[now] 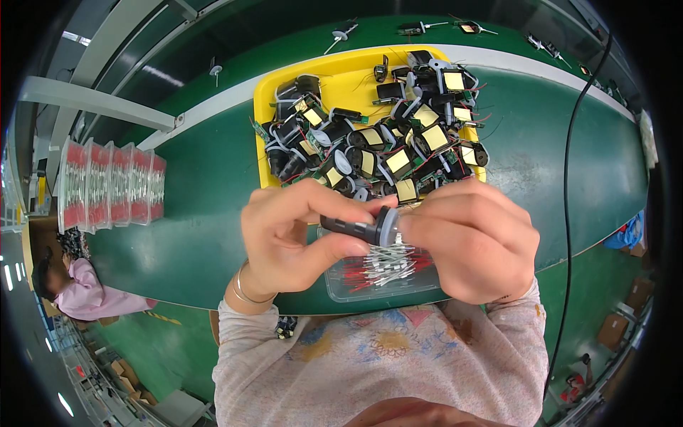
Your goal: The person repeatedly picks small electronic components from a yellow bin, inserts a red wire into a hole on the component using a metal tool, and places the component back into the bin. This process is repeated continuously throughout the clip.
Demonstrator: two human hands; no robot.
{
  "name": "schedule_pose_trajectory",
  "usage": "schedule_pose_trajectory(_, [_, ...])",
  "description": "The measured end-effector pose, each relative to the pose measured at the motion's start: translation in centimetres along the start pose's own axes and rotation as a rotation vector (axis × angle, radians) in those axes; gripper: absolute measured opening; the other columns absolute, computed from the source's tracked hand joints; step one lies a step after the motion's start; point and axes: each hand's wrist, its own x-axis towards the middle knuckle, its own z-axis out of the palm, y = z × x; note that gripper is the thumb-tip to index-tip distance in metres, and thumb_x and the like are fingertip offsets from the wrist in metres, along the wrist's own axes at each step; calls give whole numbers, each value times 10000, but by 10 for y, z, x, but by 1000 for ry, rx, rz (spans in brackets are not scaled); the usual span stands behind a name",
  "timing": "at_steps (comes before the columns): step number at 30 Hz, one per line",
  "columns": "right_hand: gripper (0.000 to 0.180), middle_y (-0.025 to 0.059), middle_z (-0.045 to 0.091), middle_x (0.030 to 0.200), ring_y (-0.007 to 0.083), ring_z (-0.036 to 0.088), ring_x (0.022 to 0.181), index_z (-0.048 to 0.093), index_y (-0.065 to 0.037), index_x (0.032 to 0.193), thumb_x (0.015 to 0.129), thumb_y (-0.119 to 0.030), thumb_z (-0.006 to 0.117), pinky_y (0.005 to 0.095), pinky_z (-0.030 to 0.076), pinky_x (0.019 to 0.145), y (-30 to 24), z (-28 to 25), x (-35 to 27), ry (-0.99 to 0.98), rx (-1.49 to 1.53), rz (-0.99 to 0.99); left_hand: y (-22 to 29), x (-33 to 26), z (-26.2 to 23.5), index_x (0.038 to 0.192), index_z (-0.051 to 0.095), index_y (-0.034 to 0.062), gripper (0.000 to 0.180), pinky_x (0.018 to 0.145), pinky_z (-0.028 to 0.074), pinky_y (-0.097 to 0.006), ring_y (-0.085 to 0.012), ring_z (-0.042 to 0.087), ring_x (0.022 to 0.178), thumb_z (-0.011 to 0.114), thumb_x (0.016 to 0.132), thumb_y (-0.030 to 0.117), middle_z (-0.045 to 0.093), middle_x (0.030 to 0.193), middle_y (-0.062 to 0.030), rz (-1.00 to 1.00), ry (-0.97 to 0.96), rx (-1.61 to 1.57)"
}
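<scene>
Between the thumb and fingers of my left hand (281,231) is a black cylindrical plastic housing (347,227), lying sideways with its grey ring (388,226) toward the right. The fingers of my right hand (475,238) are pinched together right at the ringed end; what they grip is hidden, though a small pale bit shows by the fingertips. Below both hands sits a clear plastic tray (333,290) of red and white wire leads (388,265). Just beyond them is a yellow bin (263,99), heaped with black housings (370,139) bearing cream pads, green boards and thin wires.
Several stacked clear trays with red and white leads (110,185) stand at the left of the green table (526,128). Loose assemblies (341,32) lie on the green strip beyond the white rail. A black cable (569,178) hangs at right. Another person (92,288) sits far left.
</scene>
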Motion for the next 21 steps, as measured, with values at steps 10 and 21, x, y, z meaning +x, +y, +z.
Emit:
schedule_pose_trajectory(10, [286, 130, 605, 751, 204, 577, 596, 622, 68, 830, 544, 57, 610, 288, 492, 536, 5, -3, 6, -1, 40, 71, -2, 2, 8, 856, 589, -67, 206, 690, 511, -260, -208, 650, 816, 687, 676, -57, 654, 847, -173, 144, 81, 133])
schedule_pose_trajectory(21, [432, 143, 603, 829, 189, 615, 770, 460, 71, 1074, 683, 107, 639, 274, 502, 709, 4, 9, 16, 86, 318, 409, -9, 0, 13, 917, 520, -67, 208, 806, 480, -281, -183, 604, 910, 640, 747, -65, 621, 923, -154, 158, 187, -53])
